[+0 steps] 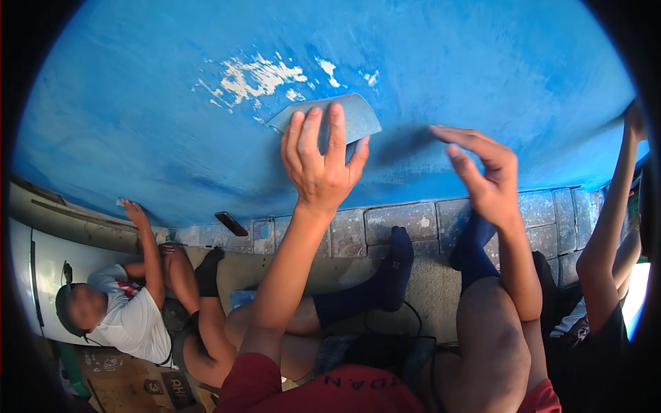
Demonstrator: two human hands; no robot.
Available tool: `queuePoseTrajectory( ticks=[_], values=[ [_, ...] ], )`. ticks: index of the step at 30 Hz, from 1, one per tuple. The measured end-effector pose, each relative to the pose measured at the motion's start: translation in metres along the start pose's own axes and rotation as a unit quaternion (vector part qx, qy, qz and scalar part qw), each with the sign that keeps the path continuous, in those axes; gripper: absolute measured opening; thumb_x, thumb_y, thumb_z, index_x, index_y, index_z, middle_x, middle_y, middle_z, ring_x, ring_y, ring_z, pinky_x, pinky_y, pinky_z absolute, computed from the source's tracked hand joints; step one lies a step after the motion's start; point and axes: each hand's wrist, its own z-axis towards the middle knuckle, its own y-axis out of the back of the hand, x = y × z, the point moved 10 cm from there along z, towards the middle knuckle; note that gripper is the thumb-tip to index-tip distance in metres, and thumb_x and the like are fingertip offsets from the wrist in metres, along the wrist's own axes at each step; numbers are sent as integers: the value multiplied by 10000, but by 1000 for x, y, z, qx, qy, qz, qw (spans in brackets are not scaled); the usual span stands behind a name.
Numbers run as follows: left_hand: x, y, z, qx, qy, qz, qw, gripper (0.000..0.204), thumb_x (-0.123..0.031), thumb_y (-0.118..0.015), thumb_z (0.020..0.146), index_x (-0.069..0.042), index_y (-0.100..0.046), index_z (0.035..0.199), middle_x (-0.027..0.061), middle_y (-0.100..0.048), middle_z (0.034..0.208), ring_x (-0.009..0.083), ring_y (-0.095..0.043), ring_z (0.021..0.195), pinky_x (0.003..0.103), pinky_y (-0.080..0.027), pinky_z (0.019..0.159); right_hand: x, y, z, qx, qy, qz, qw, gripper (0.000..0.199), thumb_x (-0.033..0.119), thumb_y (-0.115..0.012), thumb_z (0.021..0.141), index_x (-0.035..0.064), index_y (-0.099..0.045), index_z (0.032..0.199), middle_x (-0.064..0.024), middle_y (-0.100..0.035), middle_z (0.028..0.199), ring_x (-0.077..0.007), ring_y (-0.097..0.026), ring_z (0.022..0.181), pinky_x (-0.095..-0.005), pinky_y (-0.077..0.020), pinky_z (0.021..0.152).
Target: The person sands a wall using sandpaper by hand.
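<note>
My left hand [318, 165] presses a grey-blue sheet of sandpaper [358, 118] against the blue wall [447, 62], fingers laid over it and the thumb at its lower edge. The sheet bends, its right corner standing off the surface. Just above it are white patches [258, 77] where the blue paint is gone. To the right, my right hand [490, 175] is raised before the wall, thumb and index finger apart, with nothing seen in it. Its other fingers are partly hidden.
Grey blocks [403, 221] line the wall's foot, with a dark phone [231, 224] beside them at left. A person in a white shirt [131, 310] sits at left, one hand on the wall. Another person's arm [609, 241] reaches up at right. My legs in blue socks [396, 275] are below.
</note>
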Motion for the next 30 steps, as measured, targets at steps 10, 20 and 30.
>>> queuePoseTrajectory(
  ticks=[10,20,30],
  values=[
    [23,16,40,-49,-97,35,993,423,-122,-745,809,-117,-722,1231,75,-634,1241,340,-533,1214,448,-468,996,-248,-5,-198,89,-358,183,911,293,149,-614,978,-1,-687,1220,-110,-736,1088,-144,-643,1026,-316,-494,923],
    [46,12,49,13,-96,-2,995,472,-46,-663,900,-7,-587,1364,187,-542,1445,443,-413,1403,511,-391,1124,-267,-22,-212,146,-393,106,901,385,184,-598,998,-26,-606,1321,-127,-721,1132,-167,-641,1051,-315,-492,943],
    [78,17,43,37,-171,43,984,493,46,-589,888,-16,-577,1377,187,-495,1489,490,-375,1407,530,-354,1148,-273,-22,-211,138,-378,91,911,371,185,-585,1008,-29,-608,1310,-146,-721,1122,-189,-655,1077,-313,-490,944]
  ],
)
